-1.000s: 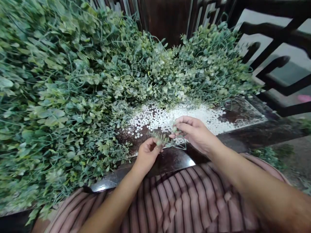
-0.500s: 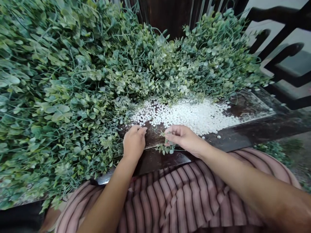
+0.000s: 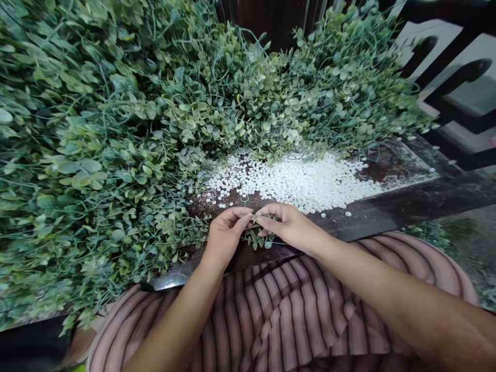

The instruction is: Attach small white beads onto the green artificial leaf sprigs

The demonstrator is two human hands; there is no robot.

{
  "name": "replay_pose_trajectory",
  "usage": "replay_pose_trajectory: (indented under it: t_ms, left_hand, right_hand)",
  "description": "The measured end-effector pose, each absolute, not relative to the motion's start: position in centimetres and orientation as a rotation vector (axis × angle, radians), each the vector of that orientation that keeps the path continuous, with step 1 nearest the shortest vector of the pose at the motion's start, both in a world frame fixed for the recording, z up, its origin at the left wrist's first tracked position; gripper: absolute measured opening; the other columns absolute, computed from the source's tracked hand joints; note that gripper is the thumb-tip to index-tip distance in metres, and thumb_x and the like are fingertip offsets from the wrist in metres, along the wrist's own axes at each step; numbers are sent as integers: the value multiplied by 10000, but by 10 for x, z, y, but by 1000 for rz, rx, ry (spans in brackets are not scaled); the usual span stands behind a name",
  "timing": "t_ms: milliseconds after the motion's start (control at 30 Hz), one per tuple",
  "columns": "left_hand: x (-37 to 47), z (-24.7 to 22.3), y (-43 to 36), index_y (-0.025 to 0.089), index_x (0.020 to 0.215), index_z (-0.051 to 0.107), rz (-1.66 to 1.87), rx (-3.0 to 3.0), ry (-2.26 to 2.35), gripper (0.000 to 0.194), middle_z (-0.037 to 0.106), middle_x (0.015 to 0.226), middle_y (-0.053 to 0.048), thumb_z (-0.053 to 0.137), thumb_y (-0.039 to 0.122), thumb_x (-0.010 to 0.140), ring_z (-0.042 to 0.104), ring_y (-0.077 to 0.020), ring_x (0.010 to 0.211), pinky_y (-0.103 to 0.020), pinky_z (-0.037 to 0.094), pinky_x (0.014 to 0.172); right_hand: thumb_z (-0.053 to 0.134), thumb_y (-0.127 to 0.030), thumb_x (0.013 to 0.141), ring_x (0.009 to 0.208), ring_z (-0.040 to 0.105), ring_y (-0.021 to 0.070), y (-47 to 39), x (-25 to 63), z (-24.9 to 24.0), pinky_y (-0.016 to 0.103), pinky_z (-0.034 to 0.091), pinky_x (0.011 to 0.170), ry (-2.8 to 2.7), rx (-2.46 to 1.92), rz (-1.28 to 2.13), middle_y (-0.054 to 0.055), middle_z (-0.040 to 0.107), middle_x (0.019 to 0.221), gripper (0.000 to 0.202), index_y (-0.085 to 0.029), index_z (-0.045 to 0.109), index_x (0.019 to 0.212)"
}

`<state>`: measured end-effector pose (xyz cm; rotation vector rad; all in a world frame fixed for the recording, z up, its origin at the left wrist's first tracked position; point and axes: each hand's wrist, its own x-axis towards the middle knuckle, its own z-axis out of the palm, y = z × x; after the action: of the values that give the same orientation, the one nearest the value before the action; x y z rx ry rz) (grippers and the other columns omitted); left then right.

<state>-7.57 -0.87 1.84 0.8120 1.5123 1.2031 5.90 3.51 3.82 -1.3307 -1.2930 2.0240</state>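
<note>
My right hand [image 3: 290,226] pinches a small green leafy sprig [image 3: 253,219] between thumb and fingers. My left hand [image 3: 225,235] is closed in a pinch against the same sprig tip, and the fingertips of both hands nearly touch. Whether a small white piece is also between the left fingers is too fine to make out. Just below the hands lies a leafy stem [image 3: 259,239], partly covered by the fingers. Beyond them, a heap of small white pieces [image 3: 313,181] is spread over the dark wooden surface [image 3: 351,222].
A large mass of artificial foliage [image 3: 116,129] fills the left and the back of the surface. Dark wooden bars [image 3: 445,62] stand at the right. Striped cloth [image 3: 279,315] covers my lap along the near edge. More greenery [image 3: 430,240] lies lower down at the right.
My left hand has moved right, from beside the white pieces to the sprig in my right hand. Its fingertips now meet those of the right hand, which has stayed about where it was.
</note>
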Motion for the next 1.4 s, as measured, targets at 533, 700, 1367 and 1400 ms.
replay_pose_trajectory:
  t_ms: [533, 700, 1367, 1400]
  left_hand:
    - [-70, 17, -14, 157, 711, 683, 1261, 660, 1371, 236, 666, 647, -4, 763, 298, 539, 579, -97, 594, -246, 493, 660]
    - [-73, 14, -14, 158, 727, 690, 1284, 746, 1436, 231, 692, 702, -19, 755, 293, 550, 608, -114, 645, -263, 504, 696]
    - [-72, 17, -16, 151, 697, 689, 1290, 897, 1478, 125, 689, 705, -19, 715, 230, 604, 614, -116, 634, -241, 505, 665]
    - [-72, 17, -15, 149, 691, 687, 1286, 899, 1471, 125, 687, 695, -18, 716, 232, 602, 613, -115, 626, -242, 506, 661]
  right_hand:
    - [701, -342, 606, 591, 595, 81, 29, 61, 26, 253, 512, 647, -1156, -1156, 2000, -39, 571, 593, 263, -154, 523, 652]
    - [727, -413, 559, 600, 602, 84, 28, 60, 27, 300, 534, 711, -1101, -1137, 1967, -43, 574, 601, 343, -157, 509, 628]
    - [756, -353, 526, 558, 622, 96, 27, 59, 30, 278, 554, 672, -1080, -1227, 1916, -42, 600, 562, 310, -159, 520, 580]
    - [763, -348, 515, 549, 620, 95, 27, 59, 30, 279, 555, 670, -1066, -1232, 1918, -43, 600, 558, 315, -158, 519, 574]
